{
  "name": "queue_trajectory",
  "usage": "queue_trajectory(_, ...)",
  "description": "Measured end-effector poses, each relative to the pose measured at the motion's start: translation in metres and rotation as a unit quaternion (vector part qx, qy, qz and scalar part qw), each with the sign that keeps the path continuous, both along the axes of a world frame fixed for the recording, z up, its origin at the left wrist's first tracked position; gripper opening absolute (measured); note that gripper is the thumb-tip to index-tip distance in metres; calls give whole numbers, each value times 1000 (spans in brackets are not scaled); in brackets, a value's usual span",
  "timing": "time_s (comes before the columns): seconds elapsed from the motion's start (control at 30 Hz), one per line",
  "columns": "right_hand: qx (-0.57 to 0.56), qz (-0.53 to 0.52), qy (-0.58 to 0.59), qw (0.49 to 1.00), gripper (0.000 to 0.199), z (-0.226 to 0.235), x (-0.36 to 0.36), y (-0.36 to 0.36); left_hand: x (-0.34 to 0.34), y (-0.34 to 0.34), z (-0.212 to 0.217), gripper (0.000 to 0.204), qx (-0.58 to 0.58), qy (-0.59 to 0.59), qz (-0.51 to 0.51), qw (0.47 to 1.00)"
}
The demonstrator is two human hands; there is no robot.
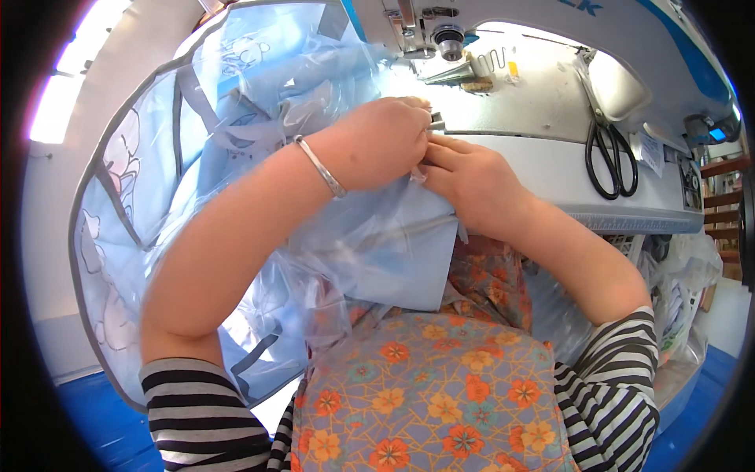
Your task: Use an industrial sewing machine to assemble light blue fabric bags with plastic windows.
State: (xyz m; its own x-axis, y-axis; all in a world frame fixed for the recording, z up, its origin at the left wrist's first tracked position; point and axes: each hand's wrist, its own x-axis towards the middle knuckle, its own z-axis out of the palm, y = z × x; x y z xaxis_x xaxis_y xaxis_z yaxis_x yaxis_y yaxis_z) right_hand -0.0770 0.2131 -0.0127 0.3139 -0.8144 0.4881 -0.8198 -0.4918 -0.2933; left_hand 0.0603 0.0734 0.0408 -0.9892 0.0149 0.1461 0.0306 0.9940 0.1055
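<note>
Floral apron [440,401] nearest; left hand [381,141] and right hand [472,177] both pinching clear plastic sheet [259,102] beside sewing machine [550,31].

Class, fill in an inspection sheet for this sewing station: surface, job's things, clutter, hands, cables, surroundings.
Surface: white machine table, brightly lit.
Job's things: clear plastic sheet with light blue fabric bunched under both hands, grey-edged, trailing off the table to the left.
Clutter: black scissors on the table at right; bagged items beyond the table's right edge.
Hands: left hand, bangle on the wrist, and right hand meet, pinching the material near the presser foot.
Cables: nothing seen.
Surroundings: blue floor; wooden shelving far right.
</note>
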Motion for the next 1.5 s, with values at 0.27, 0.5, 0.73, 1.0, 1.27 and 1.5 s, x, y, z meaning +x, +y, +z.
queue_trajectory(0.27, 107, 74, 105, 986, 76, 6, -19, 16, 72, 96, 47, 38, 64, 120, 325, 936)
queue_trajectory(0.5, 83, 60, 94, 990, 73, -1, 15, 18, 86, 38, -6, 53, 21, -2, 357, 934)
queue_trajectory(0.73, 43, -67, 58, 995, 58, -19, 73, -9, 89, -63, 16, 63, 6, -171, 118, 978)
queue_trajectory(1.0, 17, -173, -7, 985, 56, -24, 112, -39, 86, -112, 8, 57, -68, -220, -15, 973)
queue_trajectory(1.27, 20, -162, -5, 987, 44, -32, 108, 7, 98, 32, 20, 49, -28, -57, 87, 994)
queue_trajectory(1.5, -27, -154, -10, 988, 42, -42, 105, 21, 70, 46, 42, 41, 115, -195, 167, 960)
